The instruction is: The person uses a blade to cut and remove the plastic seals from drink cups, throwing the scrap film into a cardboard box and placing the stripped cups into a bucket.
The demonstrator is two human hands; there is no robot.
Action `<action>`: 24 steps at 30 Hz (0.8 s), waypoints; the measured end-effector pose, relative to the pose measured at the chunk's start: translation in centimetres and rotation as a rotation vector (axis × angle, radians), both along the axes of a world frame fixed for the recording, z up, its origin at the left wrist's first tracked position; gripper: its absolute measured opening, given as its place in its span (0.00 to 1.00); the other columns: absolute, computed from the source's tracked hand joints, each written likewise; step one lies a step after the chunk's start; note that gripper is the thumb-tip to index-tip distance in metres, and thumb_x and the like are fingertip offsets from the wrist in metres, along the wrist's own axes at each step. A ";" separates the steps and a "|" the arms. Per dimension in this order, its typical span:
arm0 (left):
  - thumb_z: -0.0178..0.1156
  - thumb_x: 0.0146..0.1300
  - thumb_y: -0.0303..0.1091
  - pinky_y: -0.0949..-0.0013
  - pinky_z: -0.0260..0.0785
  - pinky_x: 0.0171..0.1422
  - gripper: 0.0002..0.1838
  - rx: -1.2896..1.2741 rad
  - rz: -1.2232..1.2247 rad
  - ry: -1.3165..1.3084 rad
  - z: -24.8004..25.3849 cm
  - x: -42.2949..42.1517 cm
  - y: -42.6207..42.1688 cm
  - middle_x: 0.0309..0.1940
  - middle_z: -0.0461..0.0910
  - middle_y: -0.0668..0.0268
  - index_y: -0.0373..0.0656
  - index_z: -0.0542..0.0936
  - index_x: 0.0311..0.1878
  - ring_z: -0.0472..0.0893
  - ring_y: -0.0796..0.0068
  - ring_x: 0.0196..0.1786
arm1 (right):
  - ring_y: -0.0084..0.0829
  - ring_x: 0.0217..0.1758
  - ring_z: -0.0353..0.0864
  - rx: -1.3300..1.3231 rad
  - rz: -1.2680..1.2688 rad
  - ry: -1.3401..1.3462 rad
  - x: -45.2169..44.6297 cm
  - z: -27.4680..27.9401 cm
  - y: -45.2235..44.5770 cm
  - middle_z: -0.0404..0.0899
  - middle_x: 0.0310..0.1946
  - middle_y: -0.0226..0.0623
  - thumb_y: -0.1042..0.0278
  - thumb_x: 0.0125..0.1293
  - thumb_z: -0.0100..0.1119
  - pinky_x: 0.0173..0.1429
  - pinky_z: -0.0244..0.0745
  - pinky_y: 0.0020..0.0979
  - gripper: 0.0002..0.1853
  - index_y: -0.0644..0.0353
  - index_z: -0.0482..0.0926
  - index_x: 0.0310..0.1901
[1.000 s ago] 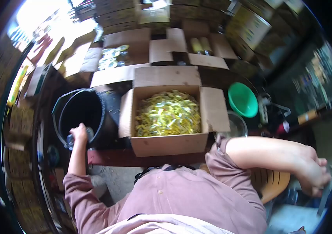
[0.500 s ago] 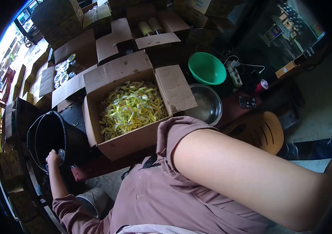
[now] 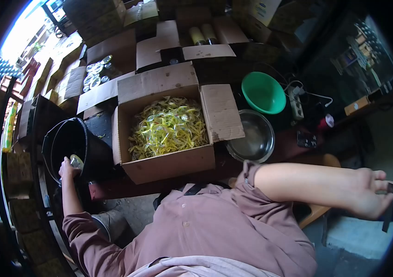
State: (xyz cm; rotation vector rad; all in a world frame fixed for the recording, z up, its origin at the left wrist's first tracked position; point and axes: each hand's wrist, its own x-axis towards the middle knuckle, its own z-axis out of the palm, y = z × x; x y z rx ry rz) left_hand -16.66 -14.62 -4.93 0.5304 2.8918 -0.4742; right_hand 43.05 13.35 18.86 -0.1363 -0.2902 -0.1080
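the left hand (image 3: 68,171) has its fingers closed round a jar-like container (image 3: 77,161) at the black bucket (image 3: 99,152) – best held firmly and clear of its rim (image 3: 86,138), the nearest obstacle – then a carton (image 3: 173,167) of yellow strips (image 3: 169,131), a steel bowl (image 3: 252,138), a green bowl (image 3: 263,94) and the right hand (image 3: 372,196), its grip hard to tell.

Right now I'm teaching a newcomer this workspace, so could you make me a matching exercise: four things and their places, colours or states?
1. Left hand
2. Bowl nearest the power strip
3. Metal bowl
4. Yellow strips

A. Partly hidden by a box flap
B. Inside the open cardboard box
C. At the black bucket
D. Green

Pairs: 1-C, 2-D, 3-A, 4-B
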 end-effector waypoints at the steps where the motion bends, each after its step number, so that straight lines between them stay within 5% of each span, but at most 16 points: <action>1: 0.72 0.34 0.42 0.58 0.70 0.52 0.40 0.031 0.013 0.021 0.4 0.1 -0.1 0.46 0.76 0.57 0.43 0.64 0.52 0.76 0.56 0.50 | 0.31 0.33 0.71 -0.010 -0.014 -0.025 2.0 -1.7 1.2 0.67 0.28 0.36 0.79 0.52 0.51 0.35 0.64 0.34 0.13 0.57 0.66 0.41; 3: 0.73 0.33 0.42 0.58 0.70 0.51 0.42 0.090 0.040 0.059 0.5 0.4 -0.7 0.47 0.75 0.57 0.43 0.63 0.53 0.76 0.56 0.50 | 0.31 0.36 0.74 -0.148 -0.062 -0.061 1.4 -3.7 2.4 0.72 0.32 0.38 0.81 0.54 0.52 0.39 0.65 0.32 0.12 0.63 0.66 0.40; 6: 0.75 0.30 0.44 0.58 0.71 0.52 0.43 -0.044 0.106 -0.041 -1.5 -2.7 -2.4 0.47 0.75 0.55 0.42 0.66 0.53 0.76 0.56 0.50 | 0.29 0.24 0.76 -0.175 -0.124 -0.193 5.0 -8.4 4.6 0.75 0.23 0.39 0.81 0.53 0.57 0.30 0.70 0.24 0.16 0.69 0.64 0.42; 11: 0.75 0.30 0.46 0.62 0.71 0.51 0.38 0.096 0.126 0.117 2.2 0.9 -0.5 0.48 0.76 0.56 0.40 0.72 0.47 0.77 0.60 0.50 | 0.30 0.40 0.77 -0.482 -0.132 -0.432 5.4 -13.0 5.1 0.74 0.36 0.44 0.79 0.55 0.59 0.46 0.74 0.25 0.19 0.72 0.66 0.48; 13: 0.75 0.30 0.47 0.62 0.72 0.49 0.36 -0.163 0.211 -0.282 2.5 -0.1 -0.1 0.44 0.78 0.57 0.39 0.74 0.44 0.78 0.61 0.47 | 0.31 0.41 0.76 -0.622 -0.062 -0.475 5.2 -14.6 4.9 0.74 0.36 0.45 0.78 0.56 0.59 0.49 0.72 0.26 0.20 0.72 0.66 0.49; 15: 0.75 0.29 0.50 0.63 0.72 0.50 0.34 0.198 0.079 0.111 4.0 2.4 0.3 0.42 0.79 0.55 0.37 0.78 0.39 0.79 0.62 0.46 | 0.30 0.42 0.75 -0.704 -0.007 -0.517 5.0 -16.2 5.0 0.74 0.38 0.46 0.78 0.56 0.59 0.50 0.71 0.27 0.19 0.71 0.66 0.49; 18: 0.75 0.28 0.51 0.64 0.72 0.51 0.35 -0.061 0.150 -0.232 2.4 -1.3 -0.5 0.43 0.79 0.56 0.38 0.78 0.40 0.79 0.63 0.46 | 0.30 0.41 0.76 -0.745 0.090 -0.464 5.1 -17.4 5.3 0.74 0.38 0.46 0.78 0.56 0.58 0.50 0.71 0.27 0.19 0.71 0.66 0.49; 21: 0.75 0.29 0.51 0.64 0.72 0.51 0.36 0.139 0.079 0.158 3.5 0.8 0.4 0.43 0.79 0.56 0.38 0.79 0.42 0.79 0.64 0.46 | 0.29 0.40 0.76 -0.719 0.179 -0.402 5.4 -17.5 6.1 0.75 0.37 0.45 0.78 0.56 0.58 0.48 0.72 0.25 0.20 0.72 0.66 0.50; 23: 0.75 0.30 0.52 0.65 0.73 0.48 0.33 -0.111 0.239 -0.272 1.8 -1.9 -0.2 0.41 0.79 0.57 0.39 0.80 0.39 0.80 0.64 0.45 | 0.28 0.40 0.76 -0.683 0.232 -0.405 5.7 -17.4 6.5 0.75 0.37 0.45 0.78 0.56 0.58 0.47 0.72 0.24 0.21 0.73 0.65 0.50; 24: 0.75 0.30 0.52 0.65 0.73 0.48 0.34 -0.060 0.232 -0.165 2.6 -0.6 0.7 0.42 0.79 0.58 0.39 0.79 0.40 0.80 0.64 0.44 | 0.28 0.40 0.76 -0.676 0.232 -0.402 5.7 -17.2 6.7 0.76 0.36 0.45 0.78 0.56 0.58 0.46 0.71 0.24 0.21 0.73 0.65 0.50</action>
